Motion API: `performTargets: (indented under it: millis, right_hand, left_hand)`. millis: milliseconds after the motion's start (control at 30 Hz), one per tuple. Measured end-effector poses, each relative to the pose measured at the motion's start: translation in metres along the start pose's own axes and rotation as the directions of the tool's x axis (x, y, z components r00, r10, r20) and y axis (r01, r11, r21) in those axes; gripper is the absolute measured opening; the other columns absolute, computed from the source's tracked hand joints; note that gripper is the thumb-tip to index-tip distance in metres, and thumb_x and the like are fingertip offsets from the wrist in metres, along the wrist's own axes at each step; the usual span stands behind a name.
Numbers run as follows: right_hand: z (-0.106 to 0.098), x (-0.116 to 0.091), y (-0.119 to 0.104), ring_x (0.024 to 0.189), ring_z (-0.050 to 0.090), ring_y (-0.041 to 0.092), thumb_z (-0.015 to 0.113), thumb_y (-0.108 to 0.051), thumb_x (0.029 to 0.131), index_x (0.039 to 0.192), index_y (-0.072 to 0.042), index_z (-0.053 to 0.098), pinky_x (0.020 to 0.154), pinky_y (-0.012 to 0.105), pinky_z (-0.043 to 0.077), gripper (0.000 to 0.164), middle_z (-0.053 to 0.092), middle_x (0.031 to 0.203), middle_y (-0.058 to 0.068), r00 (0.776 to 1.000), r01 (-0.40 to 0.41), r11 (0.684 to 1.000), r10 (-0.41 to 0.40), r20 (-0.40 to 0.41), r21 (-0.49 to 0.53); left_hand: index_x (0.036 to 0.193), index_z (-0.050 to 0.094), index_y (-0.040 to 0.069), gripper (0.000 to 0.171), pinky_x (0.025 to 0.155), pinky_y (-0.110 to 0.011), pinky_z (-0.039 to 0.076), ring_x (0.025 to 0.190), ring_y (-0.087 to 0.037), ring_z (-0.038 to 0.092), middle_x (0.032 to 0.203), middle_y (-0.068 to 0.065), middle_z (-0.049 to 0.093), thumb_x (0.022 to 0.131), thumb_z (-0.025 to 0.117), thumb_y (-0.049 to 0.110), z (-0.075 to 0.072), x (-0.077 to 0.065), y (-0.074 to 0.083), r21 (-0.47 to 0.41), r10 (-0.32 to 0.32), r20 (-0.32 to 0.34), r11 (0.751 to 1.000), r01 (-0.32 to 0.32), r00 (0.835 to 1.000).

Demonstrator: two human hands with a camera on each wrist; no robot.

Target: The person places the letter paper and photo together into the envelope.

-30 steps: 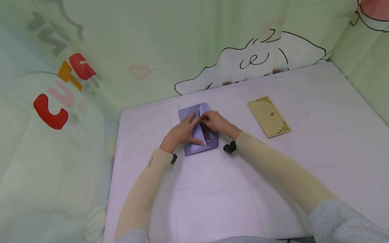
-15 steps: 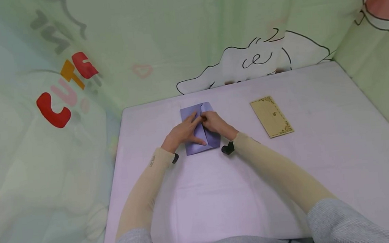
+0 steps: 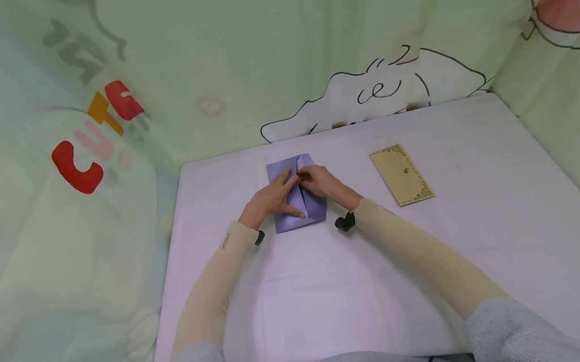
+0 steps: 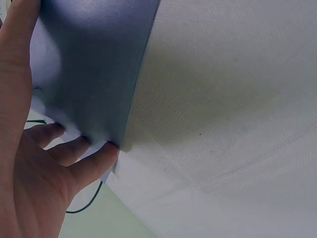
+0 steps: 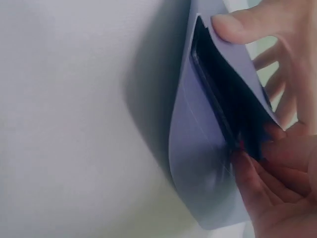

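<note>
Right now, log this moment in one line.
left hand: spread on purple envelope | right hand: fingers at its opening | yellow patterned card: lying apart, rightward

Purple envelope (image 3: 296, 198) — lengthwise slit agape

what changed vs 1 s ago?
In the head view, the dark strip that showed on the purple envelope is out of sight, purple in its place; covered or slid inside, can't tell. No visible new grip or release. Unchanged: left hand spread on the envelope, right hand at its opening, wooden board lying to the right.
</note>
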State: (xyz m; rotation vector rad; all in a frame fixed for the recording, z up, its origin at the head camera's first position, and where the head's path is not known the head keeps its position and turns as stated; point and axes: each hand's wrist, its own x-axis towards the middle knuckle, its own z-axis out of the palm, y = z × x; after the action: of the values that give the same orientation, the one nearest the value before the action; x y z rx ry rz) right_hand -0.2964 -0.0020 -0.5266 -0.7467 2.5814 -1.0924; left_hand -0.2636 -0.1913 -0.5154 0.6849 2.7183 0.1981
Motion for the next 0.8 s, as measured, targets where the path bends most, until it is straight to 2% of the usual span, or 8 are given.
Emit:
performTargets:
  millis: [167,267,500,800]
  right_hand:
    - [-0.006,-0.016,0.005,0.123,0.062,0.037,0.056,-0.012,0.101,0.136,0.006,0.055,0.104,0.046,0.050,0.040,0.063,0.133,0.025,0.999,-0.035,0.995,0.034,0.020,0.093]
    - [-0.013,-0.027,0.011,0.123,0.062,0.039,0.055,-0.011,0.101,0.137,0.007,0.055,0.103,0.047,0.051,0.040,0.062,0.134,0.026,0.999,-0.050,0.990,0.051,0.000,0.130]
    - [-0.030,-0.051,0.026,0.121,0.063,0.041,0.054,-0.012,0.102,0.137,0.007,0.054,0.101,0.049,0.051,0.040,0.060,0.136,0.025,0.996,-0.067,0.989,0.074,-0.053,0.128]
    - [-0.058,-0.075,0.050,0.121,0.061,0.042,0.056,-0.015,0.102,0.138,0.008,0.052,0.102,0.051,0.049,0.043,0.059,0.136,0.027,0.985,-0.128,0.987,0.138,-0.100,0.102]
  left_hand:
    - [0.144,0.035,0.019,0.097,0.113,-0.049,0.041,0.153,-0.036,0.023,0.167,-0.023,0.013,0.073,0.076,0.070,0.000,-0.002,0.001,0.005,0.004,-0.001,1.000,-0.004,1.000]
    - [0.142,0.036,0.019,0.094,0.111,-0.050,0.044,0.153,-0.036,0.024,0.166,-0.022,0.015,0.073,0.076,0.070,0.000,-0.002,0.002,0.013,0.006,-0.013,1.000,-0.006,1.000]
    - [0.142,0.035,0.021,0.095,0.112,-0.049,0.043,0.153,-0.035,0.024,0.167,-0.021,0.014,0.073,0.076,0.070,0.000,-0.001,0.002,0.005,-0.003,-0.006,1.000,0.003,1.000]
    - [0.140,0.036,0.019,0.094,0.112,-0.048,0.043,0.152,-0.035,0.026,0.166,-0.023,0.015,0.072,0.077,0.069,0.000,0.000,0.003,0.021,0.020,-0.014,1.000,-0.019,1.000]
